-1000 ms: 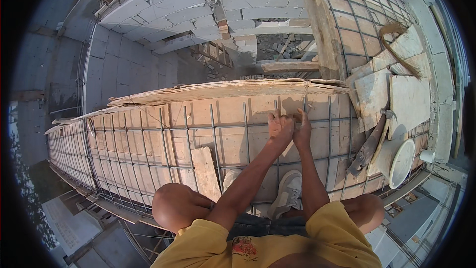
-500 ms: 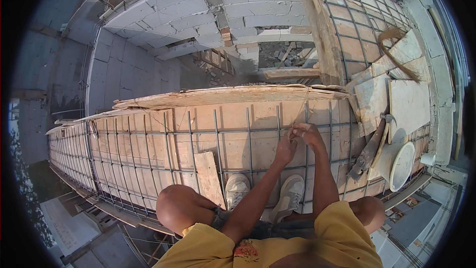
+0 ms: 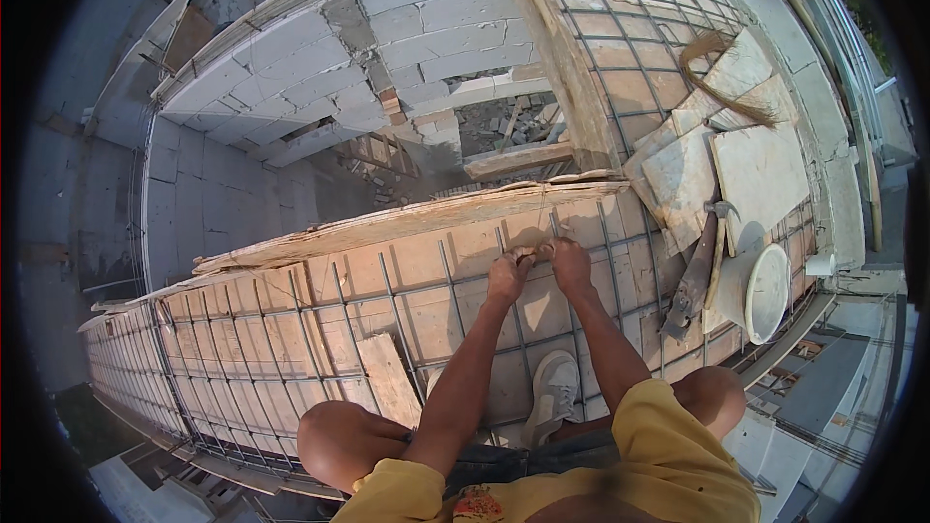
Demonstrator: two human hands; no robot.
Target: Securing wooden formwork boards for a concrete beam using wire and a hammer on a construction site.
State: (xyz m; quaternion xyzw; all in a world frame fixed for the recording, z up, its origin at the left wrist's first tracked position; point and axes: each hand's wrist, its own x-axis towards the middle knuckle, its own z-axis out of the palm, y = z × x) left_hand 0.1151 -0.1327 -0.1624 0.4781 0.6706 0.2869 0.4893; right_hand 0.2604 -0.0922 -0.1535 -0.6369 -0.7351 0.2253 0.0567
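Note:
My left hand (image 3: 509,276) and my right hand (image 3: 571,263) are close together over a rebar grid (image 3: 448,278), near its far crossbar. Both have their fingers pinched, with a small gap between the hands. What lies in the fingertips is too small to make out. Beneath the grid lie flat wooden formwork boards (image 3: 481,254). My shoe (image 3: 554,389) rests on the grid between my arms, while my left forearm mostly hides the other one. A loose plank piece (image 3: 388,378) lies left of my left forearm.
At right lie a hammer (image 3: 719,223), a dark, worn tool-like piece (image 3: 692,292), a white bucket (image 3: 766,294) on its side, pale board offcuts (image 3: 760,174) and a bundle of thin wire (image 3: 722,87). Beyond the formwork edge (image 3: 407,223), a deep walled opening drops away.
The view has tilted and shifted, so the scene sits further left. My hands, touching before, have drawn slightly apart, staying near the same bars.

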